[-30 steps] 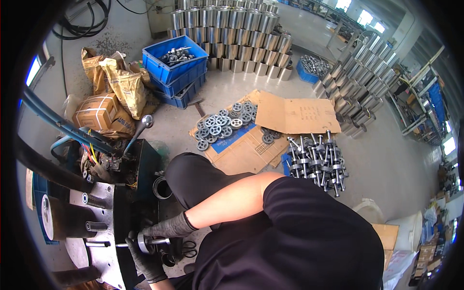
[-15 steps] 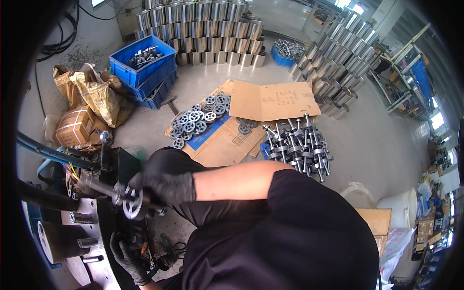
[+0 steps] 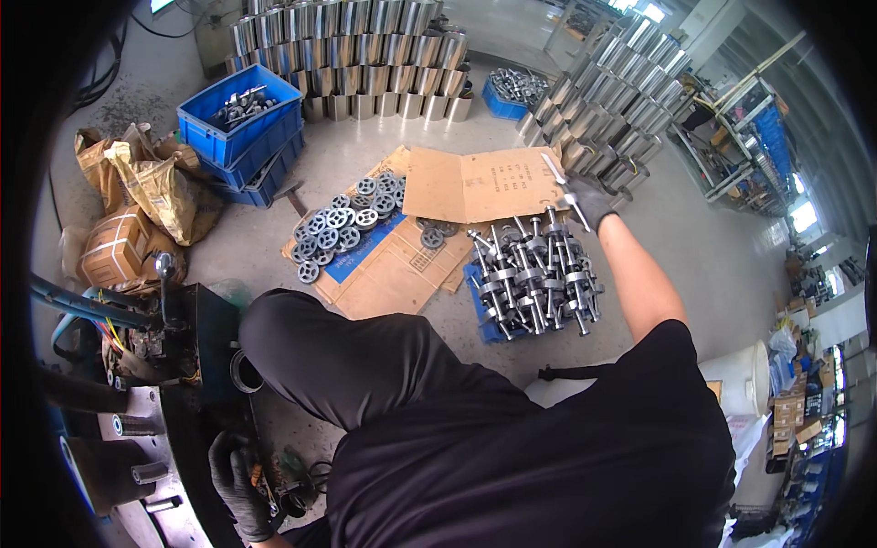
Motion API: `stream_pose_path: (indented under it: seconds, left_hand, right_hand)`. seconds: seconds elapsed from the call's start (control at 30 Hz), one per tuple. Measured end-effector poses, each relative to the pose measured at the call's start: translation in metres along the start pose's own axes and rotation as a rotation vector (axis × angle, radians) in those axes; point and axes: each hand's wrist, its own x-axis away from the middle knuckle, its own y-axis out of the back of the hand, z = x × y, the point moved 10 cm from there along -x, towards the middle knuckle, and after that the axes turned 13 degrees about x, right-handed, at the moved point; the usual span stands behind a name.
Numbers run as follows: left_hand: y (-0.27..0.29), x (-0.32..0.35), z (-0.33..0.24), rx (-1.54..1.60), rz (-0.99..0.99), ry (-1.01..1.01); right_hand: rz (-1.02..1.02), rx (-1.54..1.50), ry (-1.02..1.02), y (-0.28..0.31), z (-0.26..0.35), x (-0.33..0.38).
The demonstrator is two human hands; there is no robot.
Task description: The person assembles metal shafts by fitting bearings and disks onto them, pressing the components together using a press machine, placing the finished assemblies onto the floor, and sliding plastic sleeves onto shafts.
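Observation:
My right hand [image 3: 594, 203], in a dark glove, reaches out to the far right of centre. It is closed on a slim metal shaft [image 3: 565, 187], which tilts over the cardboard's right corner. Just below lies a pile of metal shafts with round collars [image 3: 534, 279], stacked on something blue. My left hand [image 3: 237, 489], gloved too, rests low at the left beside the machine [image 3: 183, 457]. Its fingers are loosely curled and apart, with nothing visible in them. Several spoked grey wheels [image 3: 338, 219] lie on the flattened cardboard [image 3: 393, 274].
Blue crates [image 3: 239, 142] of metal parts stand back left, beside torn sacks [image 3: 151, 183] and a strapped carton [image 3: 114, 247]. Shiny metal cylinders [image 3: 365, 55] are stacked along the back, with another stack [image 3: 603, 100] at the right. A white bucket [image 3: 744, 379] stands at right.
My right hand has swung from the machine at the left to the shaft pile at the right. The spoked wheel seen at that hand earlier is no longer there. My left hand stays low by the machine.

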Motion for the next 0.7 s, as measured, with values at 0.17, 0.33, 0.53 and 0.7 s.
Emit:
stream_pose_path:
  seconds: [0.17,0.33,0.53,0.7]
  left_hand:
    - [0.006,0.003,0.032,-0.032,0.03,0.062]
    - [0.005,0.003,0.035,-0.076,0.048,0.107]
    - [0.024,0.01,0.039,-0.085,0.003,0.143]
    - [0.009,-0.014,0.044,0.068,0.015,0.072]
  right_hand:
    - [-0.251,-0.231,-0.368,0.042,-0.19,-0.001]
    - [0.025,0.187,-0.428,-0.01,-0.322,-0.03]
    - [0.156,0.04,-0.463,-0.077,-0.329,-0.04]
    - [0.041,1.315,-0.238,0.042,-0.251,-0.063]
